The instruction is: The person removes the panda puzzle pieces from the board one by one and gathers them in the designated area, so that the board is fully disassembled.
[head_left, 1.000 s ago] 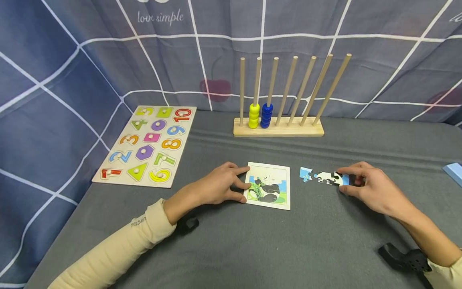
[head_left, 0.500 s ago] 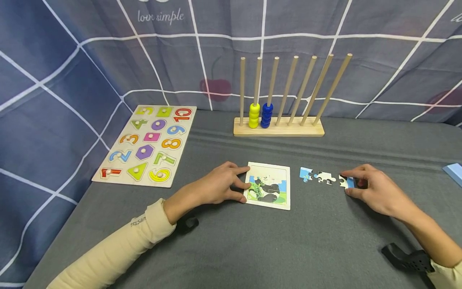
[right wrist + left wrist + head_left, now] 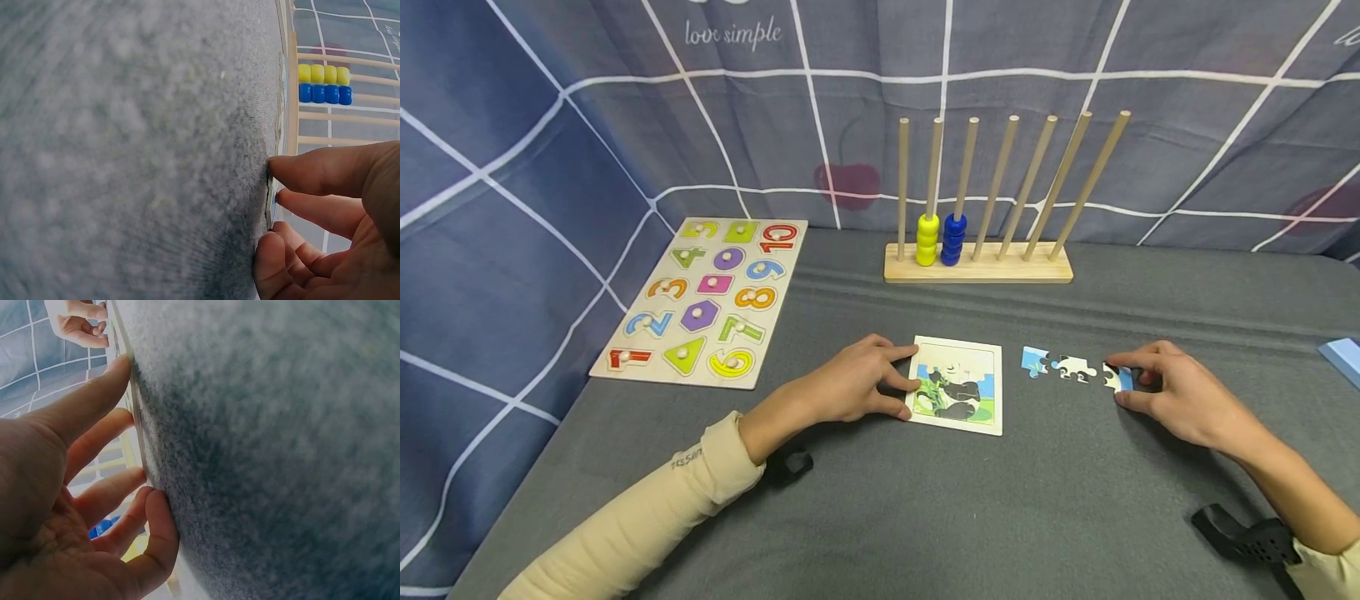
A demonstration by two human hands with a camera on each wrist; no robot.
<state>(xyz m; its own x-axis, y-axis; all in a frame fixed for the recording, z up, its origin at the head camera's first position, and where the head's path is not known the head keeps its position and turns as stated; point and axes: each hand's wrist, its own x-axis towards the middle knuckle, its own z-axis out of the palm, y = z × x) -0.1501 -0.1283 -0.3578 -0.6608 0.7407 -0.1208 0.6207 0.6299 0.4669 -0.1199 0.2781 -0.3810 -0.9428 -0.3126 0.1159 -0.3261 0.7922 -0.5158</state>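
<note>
Grip: right hand (image 3: pixel 1180 396) pinches a loose puzzle piece (image 3: pixel 1116 377) flat on the cloth between thumb and fingertips; left hand (image 3: pixel 850 387) lies with spread fingers pressing the left edge of the puzzle tray (image 3: pixel 958 421).
Cloth: grey table cover (image 3: pixel 925 508) is soft and ridged, so the puzzle tray could creep over it if the left hand's pressure eases.
Number board: wooden board (image 3: pixel 700 300) lies well to the left of the puzzle tray, out of harm's way.
Bead rack: rack (image 3: pixel 977 265) stands behind the puzzle tray, well apart; a high lift across would be needed to brush its rods.
Puzzle tray: panda picture shows pale gaps in its upper part; a piece brought in crooked could jam on its neighbours.
Loose pieces: two more pieces (image 3: pixel 1075 367), (image 3: pixel 1034 361) lie in a row right of the puzzle tray, near the pinched one; a sliding drag could knock them.
Pinched piece: thin and flat on the cloth, it could slip from the fingertips.
</note>
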